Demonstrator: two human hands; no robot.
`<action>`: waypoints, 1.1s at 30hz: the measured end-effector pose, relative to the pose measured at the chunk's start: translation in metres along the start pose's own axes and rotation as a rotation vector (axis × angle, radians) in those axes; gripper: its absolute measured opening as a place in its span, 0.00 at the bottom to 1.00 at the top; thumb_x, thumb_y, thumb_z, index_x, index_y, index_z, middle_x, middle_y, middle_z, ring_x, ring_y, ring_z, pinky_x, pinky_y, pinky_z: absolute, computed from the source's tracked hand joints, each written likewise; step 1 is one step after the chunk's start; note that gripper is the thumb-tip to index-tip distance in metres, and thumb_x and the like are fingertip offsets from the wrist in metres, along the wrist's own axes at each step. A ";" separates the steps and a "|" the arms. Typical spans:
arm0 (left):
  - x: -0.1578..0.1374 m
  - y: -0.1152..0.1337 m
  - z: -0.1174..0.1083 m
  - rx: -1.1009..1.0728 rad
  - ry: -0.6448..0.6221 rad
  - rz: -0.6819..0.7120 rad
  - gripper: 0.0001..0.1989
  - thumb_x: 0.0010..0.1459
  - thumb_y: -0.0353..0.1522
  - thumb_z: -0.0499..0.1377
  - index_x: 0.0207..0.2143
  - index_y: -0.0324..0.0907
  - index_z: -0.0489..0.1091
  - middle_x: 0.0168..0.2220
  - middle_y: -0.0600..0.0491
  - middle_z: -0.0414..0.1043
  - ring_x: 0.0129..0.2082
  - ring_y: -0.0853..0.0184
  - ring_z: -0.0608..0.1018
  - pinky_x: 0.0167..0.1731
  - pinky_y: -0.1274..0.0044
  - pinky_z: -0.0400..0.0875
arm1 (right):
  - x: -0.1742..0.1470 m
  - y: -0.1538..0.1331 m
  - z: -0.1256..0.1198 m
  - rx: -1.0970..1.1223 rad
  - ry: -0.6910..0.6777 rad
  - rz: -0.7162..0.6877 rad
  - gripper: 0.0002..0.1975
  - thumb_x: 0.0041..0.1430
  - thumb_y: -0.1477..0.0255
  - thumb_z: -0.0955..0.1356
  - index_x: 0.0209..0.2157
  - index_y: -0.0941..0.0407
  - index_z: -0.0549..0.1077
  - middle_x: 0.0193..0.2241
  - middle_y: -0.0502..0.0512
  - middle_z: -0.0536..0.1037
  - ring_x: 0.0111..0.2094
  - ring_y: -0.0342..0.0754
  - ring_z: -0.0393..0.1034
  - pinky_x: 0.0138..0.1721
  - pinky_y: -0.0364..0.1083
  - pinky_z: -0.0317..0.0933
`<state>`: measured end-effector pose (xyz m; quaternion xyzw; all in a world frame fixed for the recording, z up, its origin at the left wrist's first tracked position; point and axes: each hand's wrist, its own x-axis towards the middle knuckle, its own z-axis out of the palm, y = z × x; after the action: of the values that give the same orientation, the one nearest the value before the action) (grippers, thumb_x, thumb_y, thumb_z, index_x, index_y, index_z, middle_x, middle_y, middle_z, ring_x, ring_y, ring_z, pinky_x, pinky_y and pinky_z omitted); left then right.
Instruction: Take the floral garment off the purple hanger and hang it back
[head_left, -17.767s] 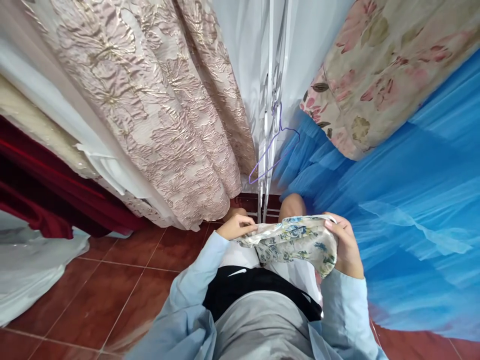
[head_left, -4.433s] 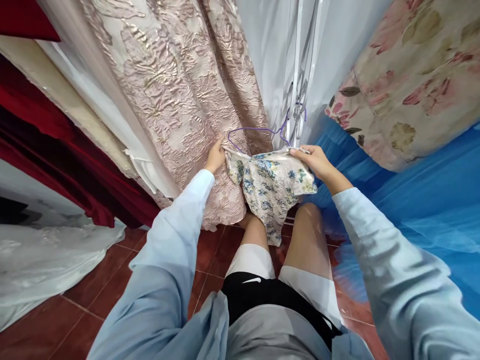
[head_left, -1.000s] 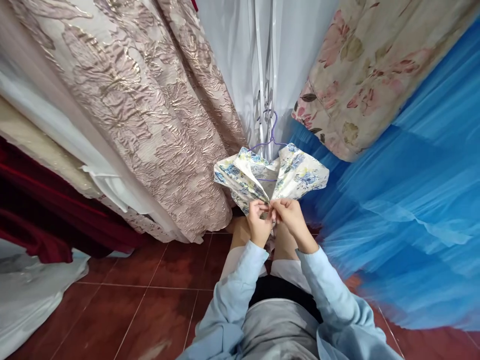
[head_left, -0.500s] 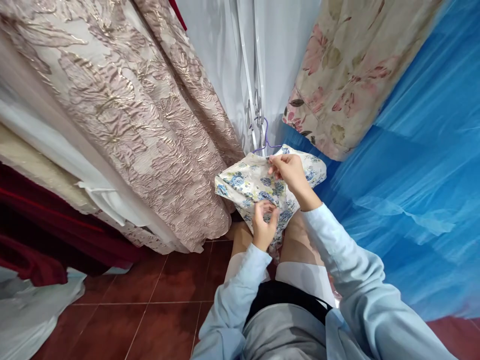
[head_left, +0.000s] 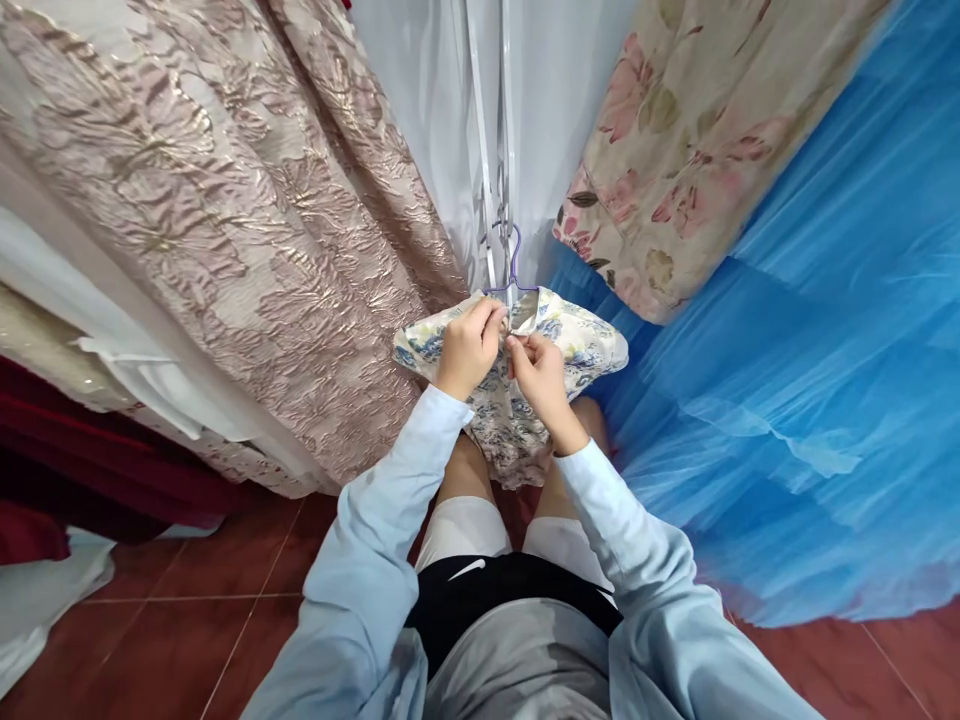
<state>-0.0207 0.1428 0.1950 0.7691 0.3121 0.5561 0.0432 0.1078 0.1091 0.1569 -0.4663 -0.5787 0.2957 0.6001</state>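
A small white shirt with blue flowers [head_left: 589, 340] hangs in front of my knees on a purple hanger [head_left: 516, 255]. At its front, just under the neckline, my left hand [head_left: 469, 348] pinches the fabric edge. My right hand [head_left: 541, 378] pinches the same front opening right beside it, so the fingertips of both hands nearly touch. Whether a button sits between them is too small to make out. Both hands cover the upper middle of the shirt, while its sleeves spread out to either side.
White straps [head_left: 484, 150] run down behind the hanger. A pink brocade gown [head_left: 300, 250] hangs on the left, with dark red fabric [head_left: 112, 450] further out. To the right are a beige floral cloth [head_left: 690, 170] and blue tulle [head_left: 787, 380]. The floor is red tile [head_left: 247, 620].
My left hand has risen from the shirt's lower front to the neckline. My right hand has come down slightly beside it. The shirt now faces me more squarely.
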 end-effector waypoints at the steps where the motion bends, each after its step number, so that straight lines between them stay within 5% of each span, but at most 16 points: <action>1: 0.003 0.001 -0.004 -0.017 0.047 -0.020 0.14 0.72 0.39 0.51 0.36 0.42 0.69 0.27 0.54 0.71 0.28 0.67 0.76 0.35 0.77 0.68 | -0.006 0.008 0.006 -0.031 -0.013 0.023 0.15 0.64 0.58 0.66 0.27 0.53 0.68 0.17 0.48 0.70 0.19 0.44 0.62 0.24 0.44 0.56; 5: 0.020 0.004 -0.029 -0.113 0.207 -0.120 0.15 0.73 0.41 0.51 0.38 0.42 0.70 0.28 0.55 0.72 0.26 0.71 0.75 0.32 0.79 0.69 | -0.035 0.032 0.027 -0.065 -0.130 0.151 0.17 0.61 0.60 0.67 0.21 0.53 0.65 0.16 0.48 0.68 0.19 0.44 0.62 0.24 0.43 0.55; 9: 0.022 0.006 -0.042 -0.164 0.077 -0.131 0.15 0.71 0.43 0.54 0.38 0.42 0.70 0.28 0.56 0.71 0.26 0.72 0.75 0.31 0.80 0.70 | -0.043 0.017 0.028 0.133 -0.082 0.102 0.16 0.63 0.57 0.66 0.28 0.54 0.69 0.17 0.47 0.70 0.19 0.44 0.63 0.23 0.43 0.56; 13: 0.003 0.003 -0.035 -0.134 -0.041 -0.118 0.15 0.71 0.43 0.54 0.38 0.42 0.70 0.29 0.55 0.73 0.28 0.70 0.77 0.32 0.79 0.71 | -0.017 -0.009 0.018 0.130 0.007 0.033 0.16 0.63 0.55 0.68 0.39 0.55 0.72 0.17 0.45 0.71 0.18 0.44 0.63 0.25 0.44 0.58; 21: -0.012 0.004 -0.024 -0.136 -0.052 -0.129 0.18 0.71 0.46 0.52 0.37 0.42 0.70 0.30 0.54 0.72 0.30 0.69 0.77 0.36 0.77 0.73 | 0.008 -0.006 0.016 -0.012 0.039 -0.072 0.11 0.62 0.62 0.68 0.31 0.56 0.71 0.19 0.46 0.69 0.20 0.42 0.60 0.26 0.43 0.55; 27: 0.016 -0.018 -0.029 -0.237 0.262 -0.218 0.21 0.70 0.52 0.50 0.39 0.44 0.68 0.30 0.54 0.71 0.30 0.70 0.76 0.31 0.80 0.71 | -0.014 0.021 0.031 -0.173 -0.104 0.095 0.10 0.56 0.68 0.69 0.23 0.55 0.69 0.17 0.48 0.69 0.19 0.43 0.61 0.25 0.44 0.51; 30: 0.034 -0.066 -0.053 -0.338 0.406 -0.310 0.19 0.68 0.50 0.56 0.37 0.45 0.67 0.30 0.54 0.69 0.31 0.71 0.76 0.33 0.80 0.71 | -0.024 0.031 0.031 -0.191 -0.122 0.111 0.11 0.58 0.64 0.68 0.25 0.55 0.71 0.17 0.48 0.70 0.20 0.44 0.62 0.26 0.44 0.52; 33: 0.030 -0.119 -0.084 -0.519 0.633 -0.568 0.13 0.70 0.40 0.57 0.35 0.42 0.66 0.28 0.57 0.69 0.30 0.74 0.75 0.34 0.82 0.71 | -0.029 0.032 0.026 -0.178 -0.153 0.064 0.12 0.60 0.61 0.67 0.28 0.54 0.72 0.17 0.47 0.71 0.21 0.45 0.64 0.27 0.44 0.53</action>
<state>-0.1404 0.2309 0.2021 0.4110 0.3586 0.7878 0.2861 0.0842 0.1007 0.1132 -0.5120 -0.6315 0.2969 0.5009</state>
